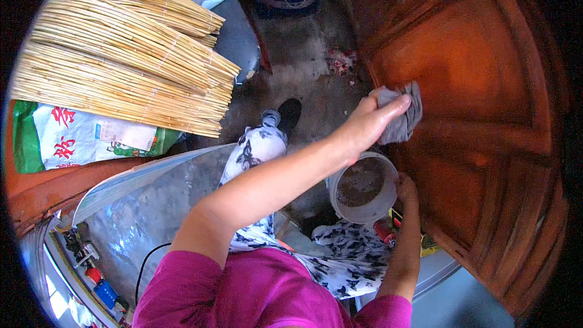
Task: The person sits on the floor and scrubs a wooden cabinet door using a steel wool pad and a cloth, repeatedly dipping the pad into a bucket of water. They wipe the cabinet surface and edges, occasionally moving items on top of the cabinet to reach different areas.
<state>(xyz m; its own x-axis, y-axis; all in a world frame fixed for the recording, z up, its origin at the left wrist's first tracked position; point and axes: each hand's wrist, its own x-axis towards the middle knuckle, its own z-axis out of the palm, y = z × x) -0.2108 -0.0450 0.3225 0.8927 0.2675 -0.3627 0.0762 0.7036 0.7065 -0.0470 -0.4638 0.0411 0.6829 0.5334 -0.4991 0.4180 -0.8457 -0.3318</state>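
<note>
Grey cloth (399,127) sits bunched in my closed left hand (368,120), beside the wooden panel (467,54).
My right hand (407,189) is at the rim of the white bucket (367,210), its grip too hidden to tell; whether cloth touches panel is unclear.

Stained grey floor (297,76) with a pale light sheen
</note>
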